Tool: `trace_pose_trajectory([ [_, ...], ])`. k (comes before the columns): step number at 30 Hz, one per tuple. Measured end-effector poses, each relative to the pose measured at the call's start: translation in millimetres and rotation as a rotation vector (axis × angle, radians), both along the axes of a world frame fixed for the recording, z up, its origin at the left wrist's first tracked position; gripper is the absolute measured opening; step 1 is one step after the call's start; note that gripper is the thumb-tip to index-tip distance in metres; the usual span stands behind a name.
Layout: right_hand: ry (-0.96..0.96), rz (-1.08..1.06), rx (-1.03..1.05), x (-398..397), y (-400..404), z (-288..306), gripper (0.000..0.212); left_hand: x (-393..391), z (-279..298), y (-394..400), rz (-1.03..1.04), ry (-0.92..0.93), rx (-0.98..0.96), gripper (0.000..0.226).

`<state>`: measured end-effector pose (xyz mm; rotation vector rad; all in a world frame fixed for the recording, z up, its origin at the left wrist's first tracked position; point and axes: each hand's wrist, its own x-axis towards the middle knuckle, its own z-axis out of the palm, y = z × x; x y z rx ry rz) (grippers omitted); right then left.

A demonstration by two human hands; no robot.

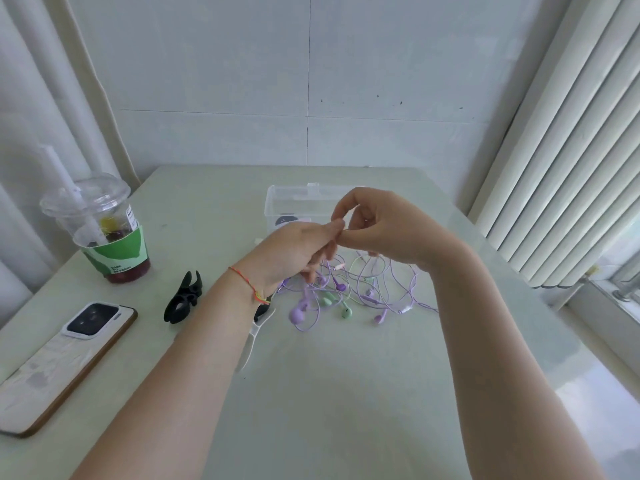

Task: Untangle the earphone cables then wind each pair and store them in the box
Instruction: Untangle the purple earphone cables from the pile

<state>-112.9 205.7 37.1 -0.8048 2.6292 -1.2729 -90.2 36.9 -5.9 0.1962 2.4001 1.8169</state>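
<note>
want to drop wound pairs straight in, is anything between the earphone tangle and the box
Nothing visible on the table between the earphone tangle and the clear box; only both raised hands, left hand and right hand, hover over that gap.

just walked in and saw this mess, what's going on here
A person is untangling earphones. Both hands, left hand and right hand, are raised over the table and pinch cable between them, with a purple and green earphone tangle hanging below. The clear box behind holds no wound pair yet.
</note>
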Motion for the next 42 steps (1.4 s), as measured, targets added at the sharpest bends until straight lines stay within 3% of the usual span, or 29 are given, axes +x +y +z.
trace_pose_trajectory([
  [5,0.017,-0.111,0.001,-6.7,7.6,-0.8,0.013,-13.0,2.0,-19.2,0.353,0.057,0.538,0.041],
  [8,-0.014,-0.147,-0.065,-7.3,14.6,1.7,0.012,-16.4,3.4,-29.7,0.421,0.056,0.593,0.047],
  [10,-0.001,-0.166,-0.126,-7.2,17.5,4.5,0.011,-11.9,5.3,-34.0,0.279,-0.01,0.62,0.055],
  [12,-0.019,-0.13,-0.199,-6.3,18.7,6.8,0.009,-1.7,10.7,-34.7,-0.012,-0.103,0.5,0.063],
  [14,-0.081,-0.04,-0.22,-2.9,19.4,8.6,0.008,6.5,12.4,-29.9,-0.273,-0.157,0.23,0.081],
  [16,-0.13,0.042,-0.181,1.1,18.5,9.8,0.009,5.2,8.8,-22.5,-0.325,-0.16,0.089,0.09],
  [20,-0.053,0.01,-0.079,2.4,8.5,7.3,0.011,-0.4,2.3,-11.2,-0.288,-0.172,0.271,0.07],
  [23,-0.055,-0.017,-0.051,-1.0,2.9,1.1,0.018,-0.9,-1.0,-7.5,-0.18,-0.127,0.255,0.044],
  [29,-0.065,-0.163,-0.061,-11.8,13.1,-4.9,0.01,-14.9,-1.2,-25.5,0.369,-0.059,0.558,0.035],
  [31,-0.05,-0.203,-0.107,-15.3,14.4,-6.0,0.011,-13.3,-2.5,-34.5,0.408,-0.012,0.403,0.031],
  [34,-0.021,-0.156,-0.01,-12.6,14.2,-3.2,0.012,-4.9,-0.3,-36.2,0.235,-0.029,0.062,0.015],
  [37,-0.041,-0.044,0.114,-6.5,10.6,-1.9,0.012,-1.8,2.7,-27.0,0.13,-0.008,0.143,0.023],
  [42,-0.042,0.017,0.133,-1.4,6.8,0.2,0.009,-7.0,5.2,-12.4,0.367,0.251,0.091,0.034],
])
